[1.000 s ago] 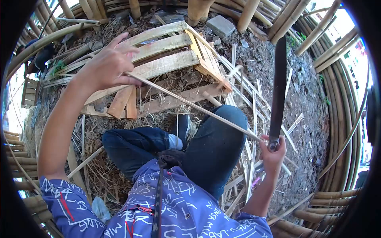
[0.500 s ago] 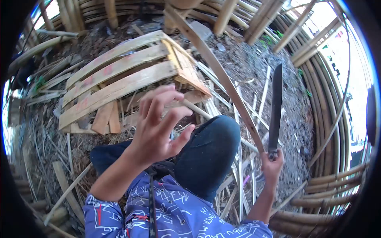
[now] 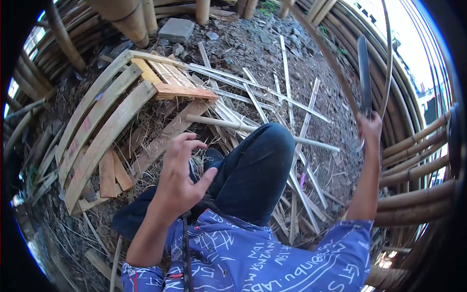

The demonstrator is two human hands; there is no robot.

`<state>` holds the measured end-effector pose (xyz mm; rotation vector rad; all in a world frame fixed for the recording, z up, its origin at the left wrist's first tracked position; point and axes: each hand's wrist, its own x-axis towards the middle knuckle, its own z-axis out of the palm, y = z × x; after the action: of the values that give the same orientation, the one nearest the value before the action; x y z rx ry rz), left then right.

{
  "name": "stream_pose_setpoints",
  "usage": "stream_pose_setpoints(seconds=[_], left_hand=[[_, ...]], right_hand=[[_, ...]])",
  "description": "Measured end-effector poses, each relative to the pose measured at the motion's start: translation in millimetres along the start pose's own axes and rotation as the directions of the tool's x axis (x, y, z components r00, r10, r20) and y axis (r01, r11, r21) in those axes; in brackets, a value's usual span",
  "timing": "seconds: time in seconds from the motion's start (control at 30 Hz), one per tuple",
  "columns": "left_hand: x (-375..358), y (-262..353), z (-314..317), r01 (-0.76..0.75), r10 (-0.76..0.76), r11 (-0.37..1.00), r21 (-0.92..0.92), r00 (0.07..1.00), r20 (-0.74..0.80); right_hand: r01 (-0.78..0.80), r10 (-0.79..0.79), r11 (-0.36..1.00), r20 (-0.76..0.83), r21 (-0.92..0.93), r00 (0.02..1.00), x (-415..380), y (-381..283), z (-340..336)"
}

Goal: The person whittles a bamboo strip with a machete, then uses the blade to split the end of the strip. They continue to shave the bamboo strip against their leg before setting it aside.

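Note:
My left hand (image 3: 181, 177) is raised in front of my body with its fingers apart and curled, holding nothing. Out to the right, my right hand (image 3: 369, 127) is closed round the handle of a machete (image 3: 364, 73), whose dark blade points up. A long bamboo strip (image 3: 333, 53) runs from the same hand toward the top of the view. Left of my knee lies a slatted wooden crate (image 3: 109, 104), untouched by either hand.
Thin pale strips (image 3: 287, 100) lie scattered on the dirt ahead and to the right. A bamboo pole (image 3: 219, 121) extends past my knee. Bamboo stacks (image 3: 413, 194) line the right side. A grey block (image 3: 176, 30) lies at the top left.
The view has turned to the right. My right hand has moved up and outward with the machete and strip. My left hand stays raised, fingers still apart.

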<state>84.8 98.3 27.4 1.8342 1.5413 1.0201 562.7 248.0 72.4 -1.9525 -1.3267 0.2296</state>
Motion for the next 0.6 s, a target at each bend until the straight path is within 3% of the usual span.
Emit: stream_pose_setpoints(seconds=[0.1, 0.17, 0.23, 0.3, 0.4, 0.43, 0.5, 0.53, 0.6], left_hand=[[11, 11, 16, -0.047, 0.05, 0.999, -0.023, 0.992, 0.114], [14, 20, 19, -0.095, 0.097, 0.995, -0.017, 0.983, 0.154], [17, 26, 18, -0.091, 0.102, 0.993, -0.069, 0.978, 0.182], [23, 31, 15, -0.094, 0.106, 0.993, -0.069, 0.975, 0.198], [34, 39, 13, -0.144, 0.152, 0.988, -0.058, 0.973, 0.176], [40, 43, 11, -0.151, 0.163, 0.985, -0.08, 0.972, 0.168], [52, 51, 14, -0.169, 0.183, 0.981, -0.098, 0.971, 0.156], [58, 54, 17, -0.174, 0.188, 0.98, -0.098, 0.969, 0.16], [75, 62, 25, -0.127, 0.158, 0.979, -0.16, 0.966, 0.204]], right_hand=[[-0.2, 0.177, 0.955, 0.12, 0.218, 0.977, 31, -46, 13], [-0.262, 0.164, 0.876, 0.259, 0.406, 0.952, 52, -73, 12], [-0.207, 0.116, 0.872, 0.224, 0.444, 0.968, 64, -103, 13], [-0.196, 0.059, 0.855, 0.286, 0.479, 0.957, 87, -117, 6], [-0.192, 0.028, 0.683, 0.237, 0.705, 0.971, 78, -166, -3], [-0.188, 0.03, 0.681, 0.23, 0.707, 0.973, 84, -161, 0], [-0.27, 0.0, 0.548, 0.324, 0.791, 0.946, 104, -150, 10], [-0.211, -0.037, 0.572, 0.281, 0.793, 0.959, 61, -184, 12], [-0.167, -0.073, 0.588, 0.258, 0.791, 0.963, 57, -197, 12]])
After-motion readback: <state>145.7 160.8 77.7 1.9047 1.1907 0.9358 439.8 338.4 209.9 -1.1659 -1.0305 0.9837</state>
